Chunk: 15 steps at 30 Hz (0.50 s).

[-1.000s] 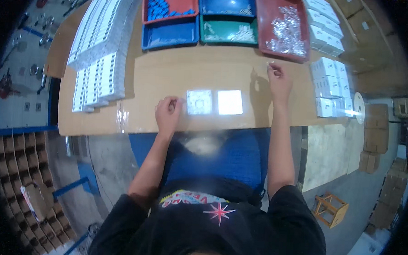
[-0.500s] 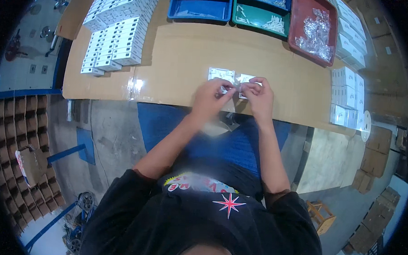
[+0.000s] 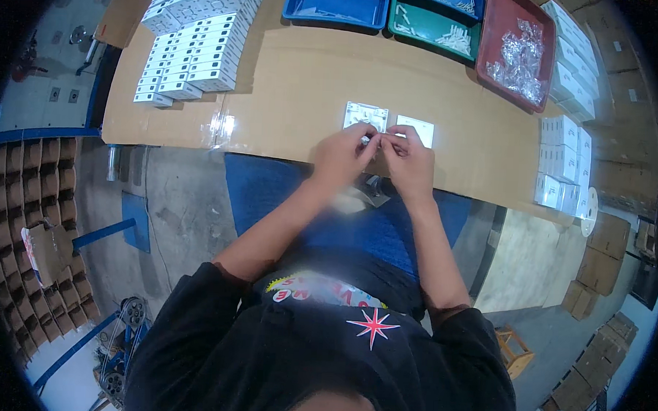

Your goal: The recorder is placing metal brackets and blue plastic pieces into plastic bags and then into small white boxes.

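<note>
Left hand (image 3: 338,159) and right hand (image 3: 411,169) meeting at the fingertips, grip unclear, white socket (image 3: 366,115) and white plate (image 3: 417,128) just beyond, near the tabletop's (image 3: 298,79) front edge, red tray (image 3: 490,45) toward its far right corner.

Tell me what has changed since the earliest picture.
The right hand has come left and nearer the person, away from the red tray; the left hand has moved right. Their fingers now come together at the white square plates; anything held is too small to make out. Tray and stacked white boxes stayed put.
</note>
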### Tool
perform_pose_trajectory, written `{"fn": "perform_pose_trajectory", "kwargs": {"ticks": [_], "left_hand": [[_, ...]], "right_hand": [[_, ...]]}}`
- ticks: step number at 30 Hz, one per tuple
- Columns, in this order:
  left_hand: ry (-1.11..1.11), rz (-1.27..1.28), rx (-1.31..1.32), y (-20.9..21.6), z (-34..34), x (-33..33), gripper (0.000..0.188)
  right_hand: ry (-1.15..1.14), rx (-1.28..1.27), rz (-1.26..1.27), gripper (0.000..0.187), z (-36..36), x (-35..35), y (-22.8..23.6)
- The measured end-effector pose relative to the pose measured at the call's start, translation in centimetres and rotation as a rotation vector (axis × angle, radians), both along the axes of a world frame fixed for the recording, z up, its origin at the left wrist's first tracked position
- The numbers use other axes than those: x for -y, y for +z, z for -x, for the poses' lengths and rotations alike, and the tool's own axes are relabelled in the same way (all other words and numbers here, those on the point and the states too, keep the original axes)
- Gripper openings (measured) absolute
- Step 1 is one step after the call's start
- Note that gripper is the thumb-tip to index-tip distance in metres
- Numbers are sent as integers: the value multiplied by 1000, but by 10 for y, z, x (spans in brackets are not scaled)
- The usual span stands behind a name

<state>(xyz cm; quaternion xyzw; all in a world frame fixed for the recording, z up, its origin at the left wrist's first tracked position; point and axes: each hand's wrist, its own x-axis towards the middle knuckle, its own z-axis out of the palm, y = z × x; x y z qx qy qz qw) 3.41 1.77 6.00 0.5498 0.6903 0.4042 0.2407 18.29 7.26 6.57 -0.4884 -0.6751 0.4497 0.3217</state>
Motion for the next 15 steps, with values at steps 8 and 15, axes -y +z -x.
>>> {"fn": "perform_pose_trajectory", "kwargs": {"ticks": [8,15], "left_hand": [[-12,-48,10,-4,2,-1,14],[-4,-76,55,-6,4,-1,12]], "right_hand": [[3,19,-33,21,1,0,-6],[128,-6,-175,11,-6,-5,-2]]}}
